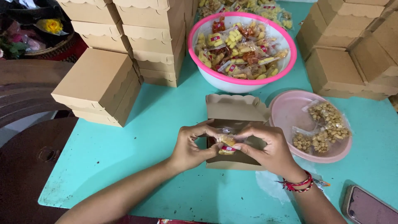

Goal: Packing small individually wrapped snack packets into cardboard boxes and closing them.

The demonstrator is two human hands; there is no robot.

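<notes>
head view, packing in progress. my left hand (191, 146) and right hand (268, 148) both pinch one clear snack packet (226, 143) — fingers closed on its edges — just above the open cardboard box (236, 108) on the teal surface (157, 124). done, as i judge it: closed boxes (99, 85) stacked at left and right. left: the pink-rimmed basin (242, 81) holds many packets, the pink lid (290, 114) holds nut bags; this box looks barely filled.

Bare forearms, no sleeves; red braided bracelets (297, 184) circle the right wrist.
</notes>
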